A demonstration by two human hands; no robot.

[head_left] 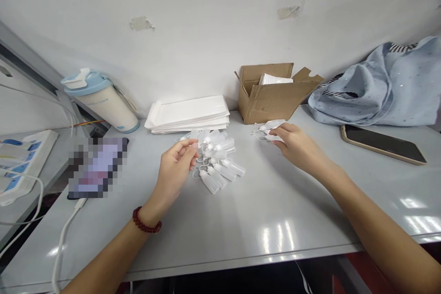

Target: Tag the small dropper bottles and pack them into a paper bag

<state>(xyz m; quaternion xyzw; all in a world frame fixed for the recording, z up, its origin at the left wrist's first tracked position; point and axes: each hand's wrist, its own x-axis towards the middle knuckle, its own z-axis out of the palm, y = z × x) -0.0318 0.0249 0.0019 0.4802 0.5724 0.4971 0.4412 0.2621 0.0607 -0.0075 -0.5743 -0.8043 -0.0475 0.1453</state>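
Several small translucent bottles (225, 170) with white caps and thin loops lie in a pile on the grey table (241, 229). At the pile's left edge is my left hand (177, 161), a dark red beaded bracelet on its wrist; its thumb and index finger are pinched together, and anything between them is too small to make out. Right of the pile, my right hand (292, 140) has its fingers round a small white bottle (272, 135), with another white piece (271, 124) just behind it, below the cardboard box.
Against the wall stand a tumbler (106, 103), a stack of white envelopes (189, 112), an open cardboard box (270, 101) and a blue cloth bag (389, 87). A phone (384, 143) lies right; a plugged-in phone (99, 165) lies left, its cable (64, 239) running to the front edge.
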